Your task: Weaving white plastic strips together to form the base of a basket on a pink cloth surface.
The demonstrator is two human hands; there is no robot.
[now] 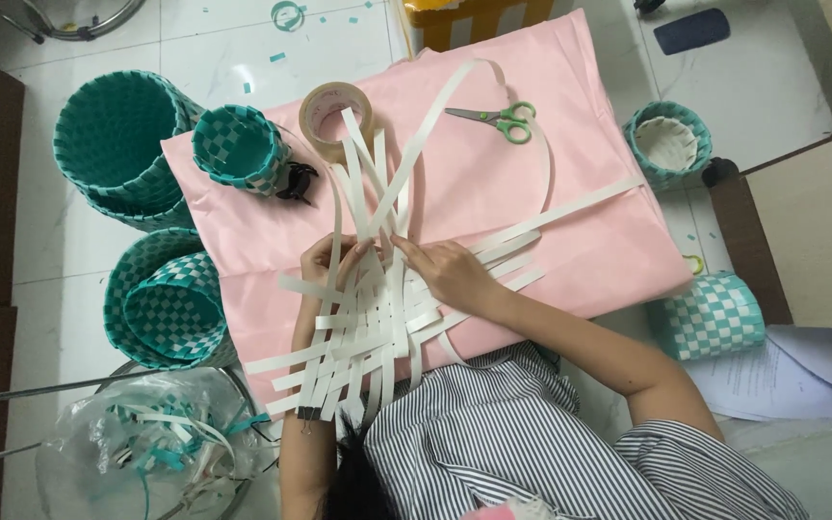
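Note:
A flat weave of white plastic strips (368, 332) lies on a pink cloth-covered surface (570, 202), its loose ends fanning out toward the far side and to the right. My left hand (325, 262) grips strips at the weave's far left edge, fingers curled around them. Close beside it, my right hand (450, 272) pinches a strip near the weave's centre. Between the two hands, several upright strips cross one another.
A brown tape roll (334, 111) and green-handled scissors (498, 120) rest on the cloth beyond the weave. Teal-and-white woven baskets stand left (113, 144), (238, 144), (170, 303) and right (668, 143), (710, 313). A plastic bag of strip scraps (156, 443) sits lower left, papers (801, 380) lower right.

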